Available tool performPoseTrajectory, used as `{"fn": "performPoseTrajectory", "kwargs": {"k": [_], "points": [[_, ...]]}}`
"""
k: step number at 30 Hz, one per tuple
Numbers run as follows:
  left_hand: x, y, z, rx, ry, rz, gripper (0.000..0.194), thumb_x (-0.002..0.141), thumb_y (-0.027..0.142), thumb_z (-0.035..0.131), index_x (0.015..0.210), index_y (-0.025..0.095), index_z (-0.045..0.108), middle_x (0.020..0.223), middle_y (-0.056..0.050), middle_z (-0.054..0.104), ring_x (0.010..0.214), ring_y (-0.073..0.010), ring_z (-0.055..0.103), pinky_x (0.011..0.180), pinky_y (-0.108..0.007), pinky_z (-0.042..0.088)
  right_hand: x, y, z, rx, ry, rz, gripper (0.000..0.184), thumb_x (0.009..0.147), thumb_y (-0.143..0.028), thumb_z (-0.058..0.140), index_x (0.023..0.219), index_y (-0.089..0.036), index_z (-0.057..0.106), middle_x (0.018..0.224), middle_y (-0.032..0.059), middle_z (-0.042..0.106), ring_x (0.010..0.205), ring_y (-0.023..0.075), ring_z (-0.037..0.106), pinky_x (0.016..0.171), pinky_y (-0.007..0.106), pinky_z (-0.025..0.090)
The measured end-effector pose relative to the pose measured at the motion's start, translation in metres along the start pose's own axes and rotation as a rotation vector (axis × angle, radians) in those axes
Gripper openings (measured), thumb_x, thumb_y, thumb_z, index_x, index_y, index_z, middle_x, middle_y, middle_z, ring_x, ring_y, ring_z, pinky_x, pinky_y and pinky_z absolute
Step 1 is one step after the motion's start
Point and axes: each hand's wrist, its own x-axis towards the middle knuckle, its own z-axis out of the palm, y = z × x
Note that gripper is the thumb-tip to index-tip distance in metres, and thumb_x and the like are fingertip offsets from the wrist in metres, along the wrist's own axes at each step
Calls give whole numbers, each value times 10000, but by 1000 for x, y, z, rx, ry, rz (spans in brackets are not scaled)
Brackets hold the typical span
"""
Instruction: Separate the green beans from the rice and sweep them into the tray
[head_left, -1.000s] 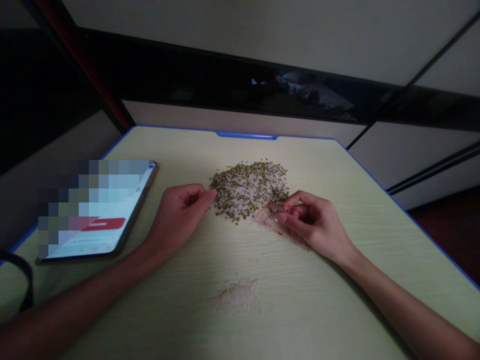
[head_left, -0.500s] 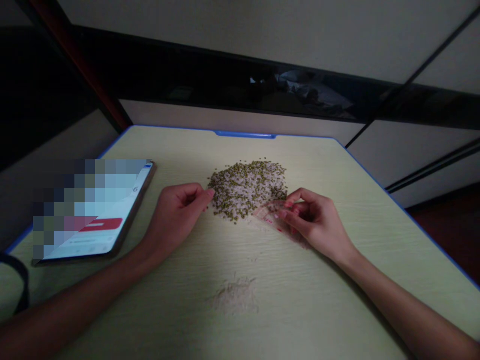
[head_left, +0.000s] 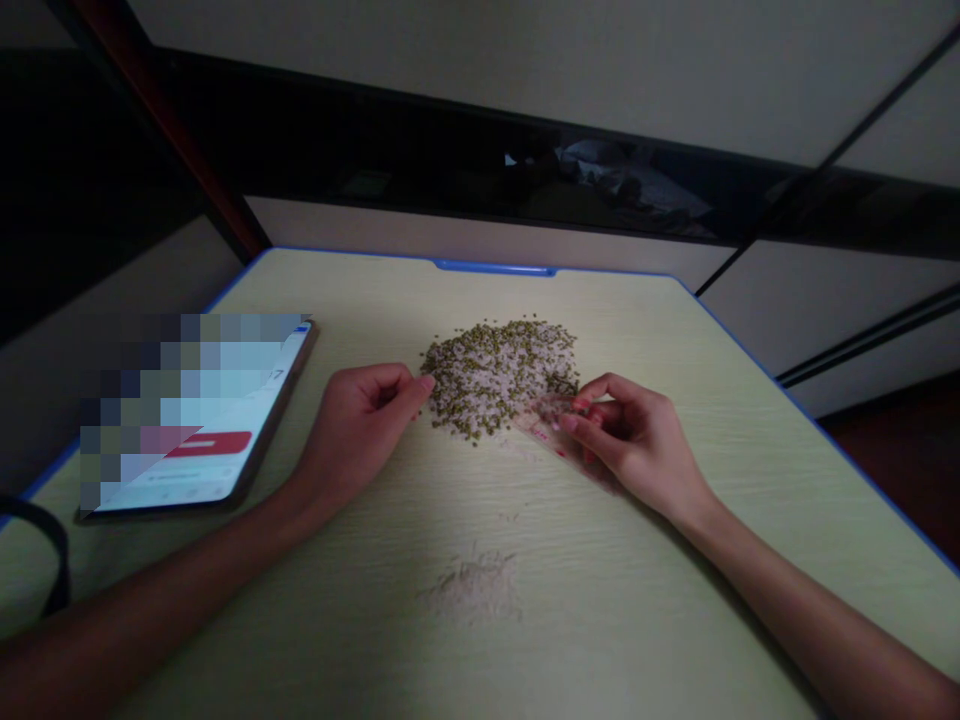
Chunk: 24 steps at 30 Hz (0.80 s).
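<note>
Clear plastic piece (head_left: 553, 440) — long axis slanting far-left to near-right, pinched in right hand's grip (head_left: 646, 440)

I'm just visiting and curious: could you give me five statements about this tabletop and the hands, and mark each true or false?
1. The right hand holds a clear piece with red marks. True.
2. The mixed pile of green and pale grains lies nearer the wearer than the small pale pile. False: the mixed pile is farther away.
3. The table has a blue strip along its far edge. True.
4. The left hand is spread flat. False: its fingers are curled, with the thumb tip at the mixed pile's left edge.
5. The device with the lit screen lies to the left of both hands. True.
</note>
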Motion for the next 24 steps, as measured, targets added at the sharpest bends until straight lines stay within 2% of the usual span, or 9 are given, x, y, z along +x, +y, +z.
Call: {"fn": "performPoseTrajectory", "kwargs": {"k": [24], "points": [[0, 0, 0, 20, 5, 7, 343, 737, 292, 498, 434, 202, 365, 349, 65, 324, 366, -75, 292, 410, -238, 230, 0, -2, 1, -12, -14, -1, 179, 703, -251, 657, 736, -178, 497, 422, -72, 466, 326, 55, 389, 315, 165, 270]]}}
